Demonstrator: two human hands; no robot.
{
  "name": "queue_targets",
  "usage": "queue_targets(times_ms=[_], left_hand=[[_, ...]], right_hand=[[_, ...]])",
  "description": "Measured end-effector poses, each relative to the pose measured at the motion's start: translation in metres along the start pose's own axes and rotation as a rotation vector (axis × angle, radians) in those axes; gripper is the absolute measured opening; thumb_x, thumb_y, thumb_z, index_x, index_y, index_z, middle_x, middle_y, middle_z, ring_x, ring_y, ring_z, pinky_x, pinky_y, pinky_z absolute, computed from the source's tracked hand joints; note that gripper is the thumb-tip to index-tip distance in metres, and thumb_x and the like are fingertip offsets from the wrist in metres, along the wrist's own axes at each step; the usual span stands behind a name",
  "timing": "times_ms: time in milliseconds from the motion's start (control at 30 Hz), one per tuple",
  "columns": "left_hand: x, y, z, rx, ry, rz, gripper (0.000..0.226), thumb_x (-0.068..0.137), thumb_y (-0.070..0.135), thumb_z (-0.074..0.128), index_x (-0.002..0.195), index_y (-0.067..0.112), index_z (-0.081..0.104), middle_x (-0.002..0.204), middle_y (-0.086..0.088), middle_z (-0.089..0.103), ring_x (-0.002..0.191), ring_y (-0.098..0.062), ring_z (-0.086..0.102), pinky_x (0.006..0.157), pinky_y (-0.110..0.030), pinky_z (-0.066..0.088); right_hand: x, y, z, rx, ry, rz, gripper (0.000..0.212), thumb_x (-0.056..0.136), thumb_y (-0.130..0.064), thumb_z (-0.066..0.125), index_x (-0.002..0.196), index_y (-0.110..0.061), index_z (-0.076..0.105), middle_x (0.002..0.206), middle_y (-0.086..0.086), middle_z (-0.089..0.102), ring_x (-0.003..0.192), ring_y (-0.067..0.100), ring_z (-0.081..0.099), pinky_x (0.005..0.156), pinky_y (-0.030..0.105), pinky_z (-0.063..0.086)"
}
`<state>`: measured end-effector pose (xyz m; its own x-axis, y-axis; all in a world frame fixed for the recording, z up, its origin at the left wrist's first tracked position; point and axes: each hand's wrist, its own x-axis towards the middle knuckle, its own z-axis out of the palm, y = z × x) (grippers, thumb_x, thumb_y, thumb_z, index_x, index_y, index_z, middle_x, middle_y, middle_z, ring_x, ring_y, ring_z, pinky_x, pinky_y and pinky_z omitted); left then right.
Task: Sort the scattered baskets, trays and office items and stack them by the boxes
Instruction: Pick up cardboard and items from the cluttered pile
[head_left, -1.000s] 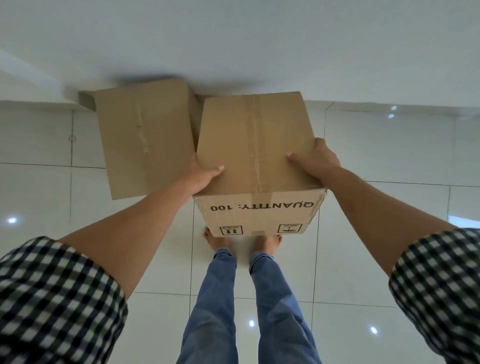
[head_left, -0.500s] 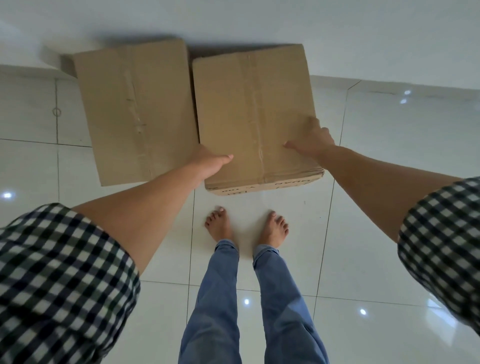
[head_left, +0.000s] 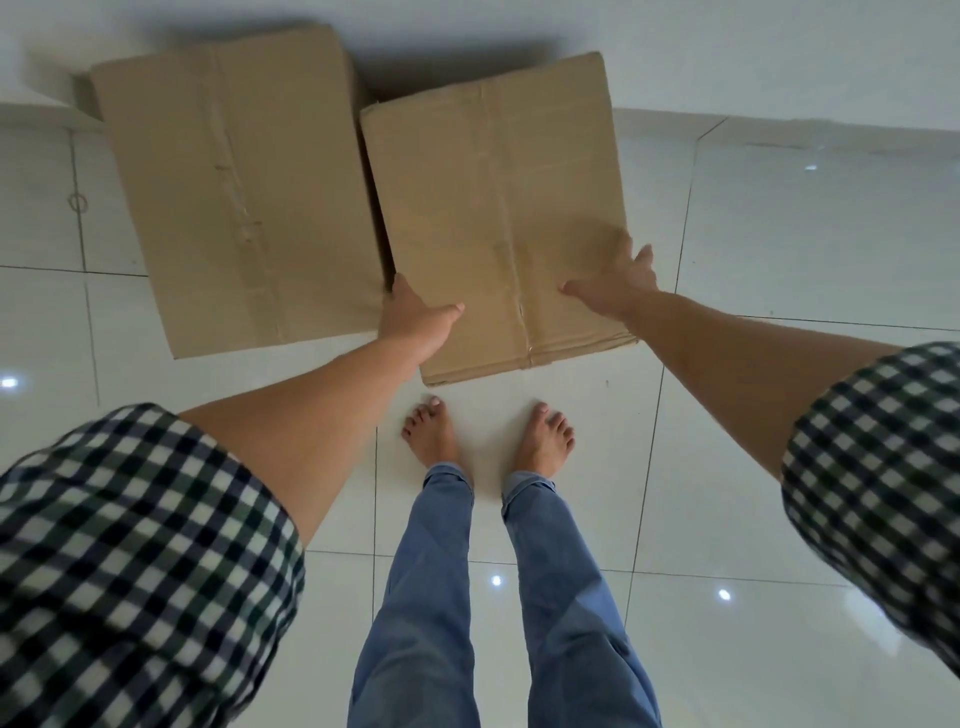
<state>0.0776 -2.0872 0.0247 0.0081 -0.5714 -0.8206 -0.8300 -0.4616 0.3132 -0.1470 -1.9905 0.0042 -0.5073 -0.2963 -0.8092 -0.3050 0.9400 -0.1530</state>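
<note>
cardboard box (head_left: 498, 218) down on the white tiled floor (head_left: 779, 260), just beside a second box (head_left: 234, 197) by the wall. left hand (head_left: 415, 322) at its near left edge, thumb on top, fingers hidden, grip unclear. right hand (head_left: 613, 286) spread flat on top, fingers apart.

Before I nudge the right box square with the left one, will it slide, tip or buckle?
The right box sits flat on glossy tile, so it likely slides easily. Broad-based, it seems unlikely to tip. Its creased cardboard may give under pressure.
</note>
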Motion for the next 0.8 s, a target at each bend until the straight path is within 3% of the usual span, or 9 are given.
queue_targets(times_ms=[133,200,233,267,333,433,567,700,800], left_hand=[[-0.013,-0.02,0.017,0.126,-0.056,-0.131,0.094,0.091,0.042,0.07,0.159,0.015,0.012,0.16,-0.01,0.031,0.14,-0.031,0.041,0.111,-0.039,0.04],[-0.018,-0.027,0.025,0.187,-0.106,-0.164,0.098,0.092,0.042,0.068,0.16,0.018,0.002,0.158,-0.01,0.033,0.134,-0.03,0.046,0.089,-0.036,0.051],[-0.019,-0.028,0.028,0.2,-0.122,-0.183,0.101,0.093,0.041,0.067,0.16,0.021,-0.005,0.157,-0.011,0.034,0.127,-0.029,0.05,0.071,-0.033,0.051],[-0.02,-0.029,0.031,0.197,-0.129,-0.201,0.104,0.093,0.039,0.067,0.159,0.024,-0.012,0.155,-0.011,0.035,0.12,-0.028,0.052,0.063,-0.031,0.047],[-0.023,-0.033,0.038,0.105,-0.15,-0.302,0.111,0.093,0.038,0.068,0.156,0.027,-0.022,0.157,-0.014,0.034,0.122,-0.032,0.052,0.079,-0.037,0.051],[-0.023,-0.041,0.044,-0.059,-0.208,-0.435,0.112,0.093,0.042,0.068,0.156,0.024,-0.023,0.162,-0.014,0.027,0.138,-0.037,0.042,0.108,-0.053,0.04],[-0.015,-0.045,0.043,-0.198,-0.13,-0.375,0.113,0.089,0.044,0.072,0.159,0.018,-0.013,0.16,-0.01,0.031,0.136,-0.031,0.043,0.099,-0.039,0.045],[-0.003,-0.044,0.03,-0.231,0.012,-0.328,0.108,0.085,0.054,0.071,0.161,0.014,0.005,0.162,-0.01,0.027,0.144,-0.03,0.035,0.117,-0.045,0.033],[-0.001,-0.034,0.023,-0.341,0.063,-0.304,0.101,0.085,0.055,0.072,0.158,0.015,0.015,0.16,-0.009,0.03,0.141,-0.03,0.038,0.116,-0.045,0.034]], right_hand=[[-0.014,0.015,0.025,0.12,0.0,0.127,0.109,0.083,-0.037,0.077,0.158,-0.04,-0.003,0.149,0.016,0.027,0.133,0.043,0.039,0.105,0.048,0.04],[-0.019,0.022,0.03,0.147,0.006,0.154,0.109,0.084,-0.035,0.076,0.158,-0.041,-0.003,0.147,0.015,0.029,0.129,0.042,0.042,0.104,0.048,0.043],[-0.021,0.025,0.032,0.16,0.013,0.179,0.107,0.084,-0.034,0.075,0.158,-0.039,-0.001,0.146,0.015,0.03,0.126,0.042,0.044,0.103,0.05,0.045],[-0.022,0.03,0.033,0.186,0.012,0.22,0.104,0.085,-0.032,0.074,0.158,-0.036,0.001,0.144,0.015,0.03,0.122,0.041,0.045,0.102,0.051,0.047],[-0.025,0.038,0.036,0.291,-0.025,0.314,0.096,0.085,-0.029,0.071,0.157,-0.03,0.006,0.14,0.015,0.035,0.112,0.038,0.046,0.089,0.051,0.052],[-0.026,0.045,0.041,0.424,-0.105,0.359,0.089,0.086,-0.03,0.07,0.152,-0.027,0.009,0.132,0.013,0.047,0.111,0.036,0.049,0.07,0.044,0.046],[-0.029,0.041,0.042,0.471,-0.136,0.337,0.083,0.085,-0.038,0.073,0.144,-0.023,0.017,0.123,0.01,0.053,0.108,0.035,0.05,0.068,0.042,0.044],[-0.031,0.032,0.041,0.515,-0.199,0.255,0.09,0.085,-0.041,0.074,0.149,-0.026,0.014,0.118,0.005,0.054,0.108,0.029,0.051,0.08,0.043,0.044],[-0.033,0.025,0.036,0.516,-0.225,0.21,0.091,0.085,-0.043,0.074,0.15,-0.027,0.013,0.125,0.008,0.056,0.118,0.032,0.053,0.088,0.047,0.049]])
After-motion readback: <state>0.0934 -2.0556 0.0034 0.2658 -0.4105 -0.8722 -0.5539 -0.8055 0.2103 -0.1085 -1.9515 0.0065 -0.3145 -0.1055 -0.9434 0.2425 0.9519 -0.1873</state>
